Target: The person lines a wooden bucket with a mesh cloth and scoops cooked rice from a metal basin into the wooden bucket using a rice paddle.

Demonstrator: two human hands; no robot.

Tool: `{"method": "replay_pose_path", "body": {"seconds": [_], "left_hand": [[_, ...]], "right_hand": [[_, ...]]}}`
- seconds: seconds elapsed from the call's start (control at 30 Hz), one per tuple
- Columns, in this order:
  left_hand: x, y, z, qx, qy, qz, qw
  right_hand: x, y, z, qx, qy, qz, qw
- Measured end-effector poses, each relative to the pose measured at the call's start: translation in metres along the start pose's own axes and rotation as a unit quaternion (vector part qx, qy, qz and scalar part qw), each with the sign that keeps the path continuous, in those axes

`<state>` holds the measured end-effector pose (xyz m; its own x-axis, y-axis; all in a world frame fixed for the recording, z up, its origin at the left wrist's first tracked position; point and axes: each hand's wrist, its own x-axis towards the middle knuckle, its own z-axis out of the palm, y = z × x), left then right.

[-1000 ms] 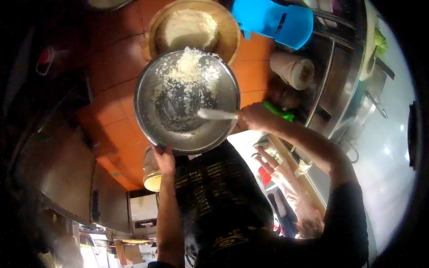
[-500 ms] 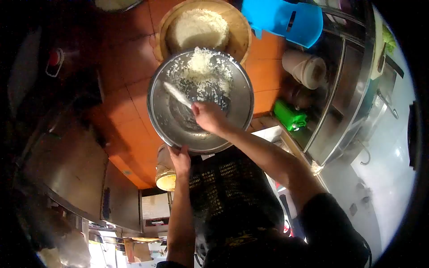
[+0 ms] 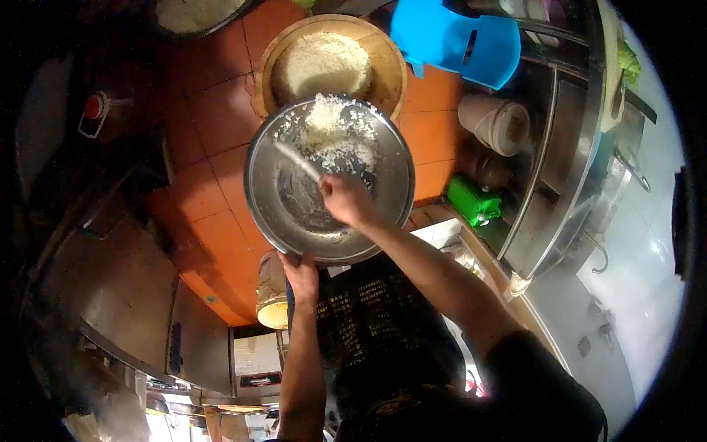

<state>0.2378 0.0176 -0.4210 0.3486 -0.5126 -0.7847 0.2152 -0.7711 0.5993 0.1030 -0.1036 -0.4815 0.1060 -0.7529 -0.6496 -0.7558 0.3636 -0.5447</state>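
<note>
Since your right hand hides part of the pale paddle (fingers clenched round it), your left, fingertips obscured, grips the grain-strewn steel bowl, which partly masks the wooden tub.

Kitchen, more likely commercial than home. Going by steel worktop on the right, leafy greens toward its far corner; orange tiled floor; metal-fronted cabinets on the left. Bulk food too: wide wooden tub of white grains, looks like cooked rice, plus big steel bowl with more, overlapping the tub's near edge in view. White bucket near the worktop's front edge, blue plastic stool nearby.
</note>
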Motion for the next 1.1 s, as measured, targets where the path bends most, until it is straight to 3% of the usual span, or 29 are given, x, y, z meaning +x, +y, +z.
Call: {"method": "replay_pose_path", "body": {"seconds": [0.03, 0.13, 0.2, 0.27, 0.37, 0.4, 0.5, 0.67, 0.77, 0.83, 0.9, 0.93, 1.1], "left_hand": [[-0.001, 0.000, 0.000, 0.018, -0.003, 0.006, 1.000], [-0.004, 0.006, 0.003, -0.046, 0.007, -0.007, 0.999], [-0.005, -0.001, 0.003, 0.003, 0.045, 0.014, 0.999], [-0.009, -0.001, 0.004, 0.028, 0.075, 0.031, 0.996], [-0.014, 0.010, 0.011, 0.041, 0.090, 0.034, 0.995], [-0.013, 0.014, 0.011, 0.055, 0.087, 0.022, 0.994], [-0.011, 0.018, 0.017, 0.057, 0.086, 0.047, 0.994], [-0.013, 0.011, 0.021, 0.062, 0.101, 0.107, 0.987], [-0.014, 0.024, 0.025, 0.075, 0.135, 0.149, 0.977], [-0.008, 0.017, 0.019, 0.155, 0.143, 0.206, 0.956], [-0.004, 0.010, 0.013, 0.268, 0.174, 0.220, 0.922], [-0.005, 0.008, 0.012, 0.260, 0.170, 0.212, 0.926], [0.006, 0.019, 0.009, 0.200, 0.139, 0.192, 0.951]], "right_hand": [[0.006, -0.001, -0.004, -0.003, 0.036, 0.026, 0.999], [-0.015, 0.005, -0.045, -0.033, 0.011, -0.032, 0.999], [-0.054, -0.008, -0.091, -0.016, -0.079, -0.031, 0.996], [-0.088, 0.005, -0.117, -0.164, -0.104, -0.128, 0.973], [-0.110, 0.016, -0.121, -0.284, -0.212, -0.131, 0.926], [-0.109, 0.010, -0.115, -0.263, -0.205, -0.115, 0.936], [-0.089, 0.003, -0.074, -0.191, -0.069, -0.227, 0.953], [-0.053, 0.007, -0.042, -0.140, -0.028, -0.129, 0.981], [-0.080, 0.001, -0.103, -0.216, -0.009, -0.158, 0.964], [-0.099, -0.006, -0.148, -0.278, -0.146, -0.125, 0.941], [-0.104, 0.001, -0.141, -0.315, -0.196, -0.095, 0.924], [-0.106, 0.007, -0.137, -0.330, -0.222, -0.078, 0.914], [-0.057, 0.010, -0.065, -0.191, -0.063, -0.044, 0.979]]}}
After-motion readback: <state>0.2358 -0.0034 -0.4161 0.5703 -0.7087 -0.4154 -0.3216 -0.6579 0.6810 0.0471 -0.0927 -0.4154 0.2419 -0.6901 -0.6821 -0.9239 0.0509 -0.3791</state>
